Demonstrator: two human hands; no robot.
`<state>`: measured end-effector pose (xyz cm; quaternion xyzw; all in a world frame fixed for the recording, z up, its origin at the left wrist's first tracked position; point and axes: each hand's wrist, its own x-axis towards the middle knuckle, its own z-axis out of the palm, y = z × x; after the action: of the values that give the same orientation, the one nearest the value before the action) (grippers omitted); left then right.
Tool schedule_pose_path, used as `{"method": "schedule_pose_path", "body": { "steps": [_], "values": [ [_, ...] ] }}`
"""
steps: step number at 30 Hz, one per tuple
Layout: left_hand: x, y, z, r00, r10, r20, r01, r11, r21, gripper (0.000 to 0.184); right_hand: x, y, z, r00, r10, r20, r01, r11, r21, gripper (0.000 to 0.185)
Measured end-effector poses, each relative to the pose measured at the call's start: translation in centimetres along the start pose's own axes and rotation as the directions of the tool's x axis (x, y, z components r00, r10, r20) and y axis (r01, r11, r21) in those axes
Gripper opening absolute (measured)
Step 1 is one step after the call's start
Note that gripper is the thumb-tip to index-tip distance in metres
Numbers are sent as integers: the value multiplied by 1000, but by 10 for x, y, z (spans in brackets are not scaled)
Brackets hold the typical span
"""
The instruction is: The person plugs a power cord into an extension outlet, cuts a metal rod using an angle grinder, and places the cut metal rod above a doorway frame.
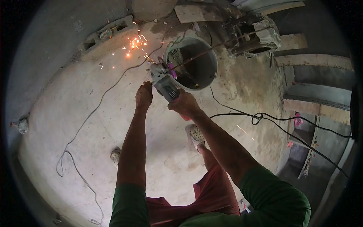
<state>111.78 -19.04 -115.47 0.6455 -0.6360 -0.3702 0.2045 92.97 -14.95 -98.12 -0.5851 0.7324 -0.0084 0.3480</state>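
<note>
My right hand (185,104) is wrapped around the body of a grey angle grinder (166,87), red at its rear. Orange sparks (137,42) spray from its disc toward the upper left. A long, thin rusty steel bar (204,52) runs from the upper right across a bucket (215,70) to the grinder head, which hides part of it. My left hand (144,96) is closed just left of the grinder, on what looks like the near end of the bar. Inside the bucket are a purple item (172,70) and a dark tool with a yellow tip.
A broken concrete block (261,36) at the upper right lies under the bar's far part. Another hollow block (90,43) lies by the left wall. Thin cable (104,92) loops over the floor; black cables (264,115) cross at right, beside shelves (317,60). Feet in clogs stand below.
</note>
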Motion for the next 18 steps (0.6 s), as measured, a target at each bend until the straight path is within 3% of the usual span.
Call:
{"method": "schedule_pose_path", "body": {
  "steps": [3, 5, 8, 10, 11, 12, 17, 18],
  "values": [
    [-6, 10, 1, 995, 62, -80, -70, 992, -107, 26, -19, -4, -16, 995, 60, 76, -67, 993, 97, 60],
    [-13, 11, -3, 990, 81, -120, -99, 983, -157, 26, -33, 3, -22, 1000, 27, 4, -27, 968, 251, 62],
    [-18, 20, -11, 999, 43, 20, -38, 978, -203, 24, -52, 17, -33, 992, 70, -106, -30, 940, 340, 59],
    [-29, 23, -12, 992, -89, 87, 101, 983, -155, 21, -59, 35, -44, 988, 102, -112, -60, 943, 327, 55],
    [-37, 22, -9, 992, -95, 85, 108, 982, -158, 21, -64, 43, -49, 985, 129, -114, -87, 943, 321, 51],
    [-45, 12, 1, 996, -60, 73, 76, 970, -232, 19, -72, 43, -57, 988, 94, -122, -32, 899, 436, 46],
    [-69, -17, 35, 1000, -18, 6, 19, 933, -359, 24, -82, 75, -62, 988, 21, -155, 48, 902, 428, 42],
    [-70, -4, 26, 995, -86, 46, 97, 916, -390, 19, -84, 75, -64, 985, 26, -173, 62, 872, 486, 42]
  ]
}}
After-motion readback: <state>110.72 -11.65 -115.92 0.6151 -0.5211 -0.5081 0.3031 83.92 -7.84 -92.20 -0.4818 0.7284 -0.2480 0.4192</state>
